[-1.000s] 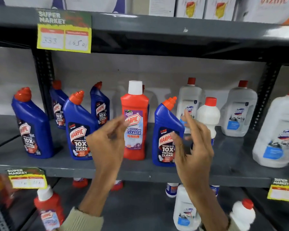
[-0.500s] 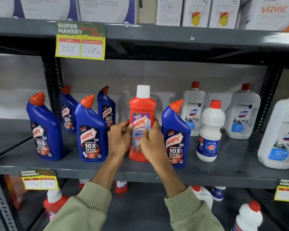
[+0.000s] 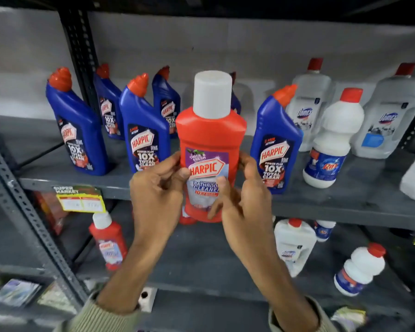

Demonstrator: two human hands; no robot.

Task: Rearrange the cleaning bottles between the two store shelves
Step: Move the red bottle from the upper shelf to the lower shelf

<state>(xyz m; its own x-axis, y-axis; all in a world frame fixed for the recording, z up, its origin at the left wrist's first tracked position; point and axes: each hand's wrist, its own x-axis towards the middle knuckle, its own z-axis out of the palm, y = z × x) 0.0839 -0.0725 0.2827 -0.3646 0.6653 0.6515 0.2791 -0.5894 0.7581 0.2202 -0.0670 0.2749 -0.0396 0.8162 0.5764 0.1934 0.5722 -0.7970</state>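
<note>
While both bare hands clasped it, the bottle hung clear of the shelves:
Left hand: its grip was closed on the left side of the red plastic Harpic bathroom-cleaner bottle with a white cap, thumb on the label.
Right hand: its grip was closed on the bottle's right side, thumb across the lower label.
Held bottle: upright, in front of the upper grey metal shelf, its base level with that shelf's front edge.
Sleeves: beige ribbed cuffs at the bottom edge.
Lower grey metal shelf: a smaller red bottle with a white cap at left; a clear rectangular bottle with a red cap and a white round bottle with a red cap at right.
Yellow price tag: fixed to the upper shelf's front edge, left of the hands.
Upper shelf, front: blue angled-neck Harpic bottles with red caps, two to the left and one to the right of the held bottle; a white Rin bottle with a red cap further right.
Upper shelf, back: more blue bottles and clear Domex bottles with red caps, near the grey wall.
</note>
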